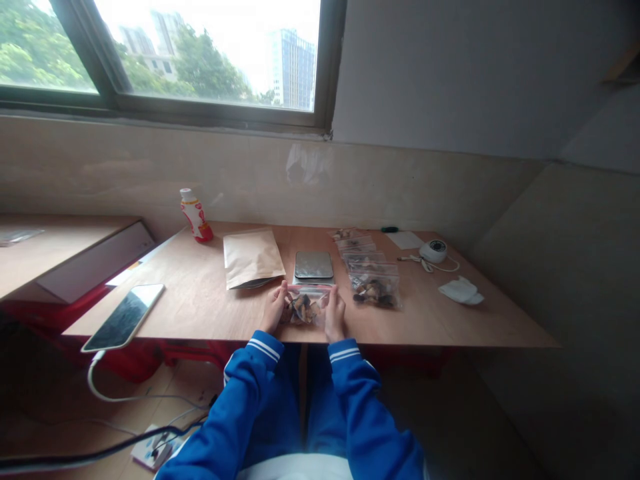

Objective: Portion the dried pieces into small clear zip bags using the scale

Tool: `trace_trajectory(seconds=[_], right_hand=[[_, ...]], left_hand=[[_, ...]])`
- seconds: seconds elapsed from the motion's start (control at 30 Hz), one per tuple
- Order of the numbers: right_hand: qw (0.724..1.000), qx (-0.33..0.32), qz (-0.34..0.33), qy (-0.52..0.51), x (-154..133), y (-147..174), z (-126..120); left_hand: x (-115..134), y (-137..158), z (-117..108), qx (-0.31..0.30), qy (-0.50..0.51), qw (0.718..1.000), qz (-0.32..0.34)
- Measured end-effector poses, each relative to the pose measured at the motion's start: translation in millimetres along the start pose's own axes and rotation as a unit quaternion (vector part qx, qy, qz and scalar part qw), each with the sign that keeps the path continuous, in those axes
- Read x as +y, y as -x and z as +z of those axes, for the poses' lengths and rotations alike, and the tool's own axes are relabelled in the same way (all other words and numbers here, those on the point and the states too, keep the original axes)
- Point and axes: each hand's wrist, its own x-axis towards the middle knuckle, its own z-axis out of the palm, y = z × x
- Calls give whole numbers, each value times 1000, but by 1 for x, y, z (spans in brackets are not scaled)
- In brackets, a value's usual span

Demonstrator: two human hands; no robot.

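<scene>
Hands are seen at the near edge of the desk, both in blue sleeves with white stripes. A small clear bag with dark and brown pieces inside is held between them. The left hand is closed on the left side of the bag, and the right hand is closed on its right side. The bag rests on the desk, just in front of a small flat scale with a grey top.

To the right of the held bag, a filled bag of the same kind is laid flat, and behind it a row of more small bags is placed toward the wall. A brown paper pouch is laid to the left of the scale, near the left hand but not touching it. Further left, a small bottle with red print and a white cap is standing upright near the wall. A phone is laid at the left edge of the desk, with a white cable hanging down from it to the floor.

At the far right part of the desk, a round white device with a cord is seen, and a white mask is laid near it. A white sheet is placed close to the wall.
</scene>
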Motion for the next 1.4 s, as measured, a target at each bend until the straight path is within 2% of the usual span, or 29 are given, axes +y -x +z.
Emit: trace_trajectory(seconds=[0.53, 0.73, 0.83, 0.97, 1.07, 1.2, 1.3, 1.4], right_hand=[[998, 32, -14, 49, 8, -3, -5], [998, 49, -24, 26, 0, -7, -9], [996, 54, -53, 43, -2, -12, -13], [987, -16, -93, 132, -7, -17, -24], [971, -61, -129, 195, -16, -20, -33], [956, -43, -173, 235, -35, -32, -53], [937, -7, -192, 292, -53, -54, -82], [900, 4, -202, 387, -73, -79, -123]], left_hand=[[-8, -1, -4, 6, -32, 998, -51], [-8, -3, -3, -22, 16, 1000, -2], [-7, -4, -3, -39, 4, 999, 25], [-6, -4, -4, -48, -4, 998, 43], [-6, -3, -4, -27, 18, 999, 2], [-2, -1, -3, -50, 29, 998, -20], [1, 0, -3, -81, 22, 996, -9], [1, 0, -2, -91, 0, 996, -9]])
